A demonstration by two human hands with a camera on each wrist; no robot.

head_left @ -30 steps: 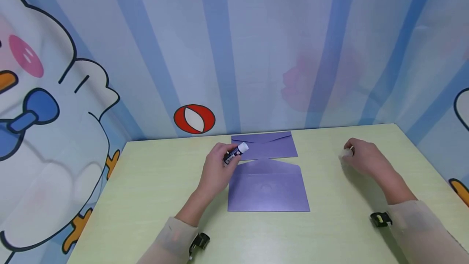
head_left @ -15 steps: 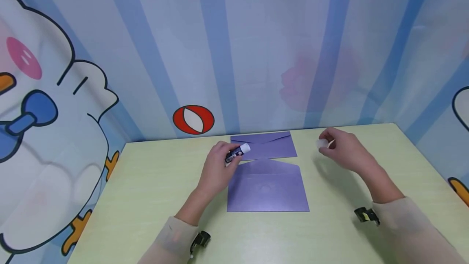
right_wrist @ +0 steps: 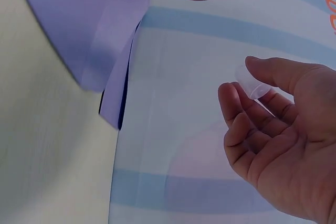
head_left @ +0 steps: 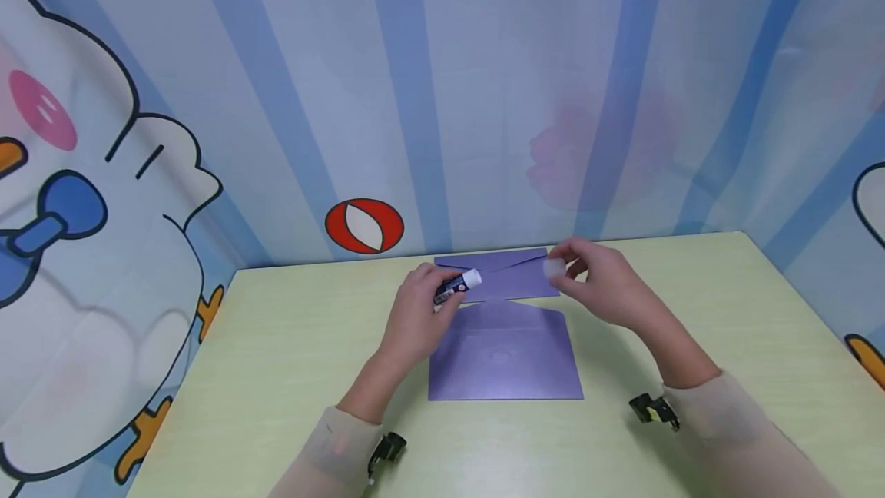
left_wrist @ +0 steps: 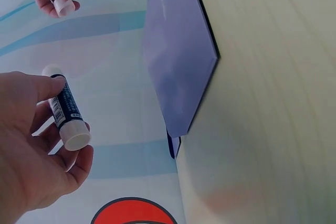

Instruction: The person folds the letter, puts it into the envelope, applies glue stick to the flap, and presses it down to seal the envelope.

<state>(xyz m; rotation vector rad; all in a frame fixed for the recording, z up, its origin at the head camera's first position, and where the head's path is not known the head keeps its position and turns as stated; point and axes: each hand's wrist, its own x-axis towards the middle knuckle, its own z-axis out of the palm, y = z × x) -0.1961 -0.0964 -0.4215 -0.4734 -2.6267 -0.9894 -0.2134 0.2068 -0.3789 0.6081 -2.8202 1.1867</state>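
My left hand point(head_left: 417, 317) grips a glue stick point(left_wrist: 67, 106) with a dark label and white ends, held above the table and tilted up to the right. Between thumb and fingers of my right hand point(head_left: 601, 279) is a small translucent white cap point(right_wrist: 253, 81), its hollow end showing in the right wrist view. Cap and glue stick are apart, both near the far purple envelope point(head_left: 512, 283), whose flap is folded down. Closer to me lies a second purple envelope point(head_left: 505, 360), its flap raised away from me. Neither hand visibly touches the envelopes.
The pale yellow table point(head_left: 297, 367) ends at the back against a blue striped cloth backdrop point(head_left: 484, 98) with cartoon prints. A small black device point(head_left: 387, 448) sits at the left wrist, another black device point(head_left: 654, 410) at the right.
My right hand has come leftward from the table's right side, bringing the cap close to the glue stick. My left hand has shifted slightly right with the glue stick. The envelopes stay put.
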